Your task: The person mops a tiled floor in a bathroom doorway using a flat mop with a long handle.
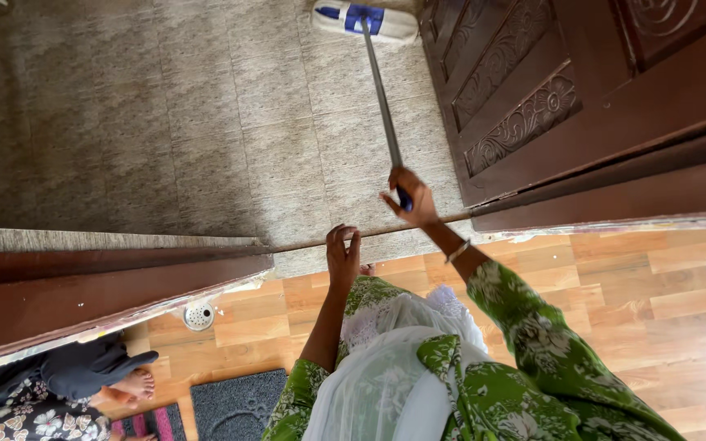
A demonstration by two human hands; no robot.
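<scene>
Mopping past the threshold: your right hand point(408, 196) is clamped on the mop point(365, 20) handle, left hand point(342, 255) loose, empty. Next, draw the head back evenly.

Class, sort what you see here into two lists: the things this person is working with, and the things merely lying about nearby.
In use:
right hand
mop handle
mop head
tiled floor

Lying about:
left hand, holding nothing
carved wooden door
grey mat
small white round thing
another person's foot
</scene>
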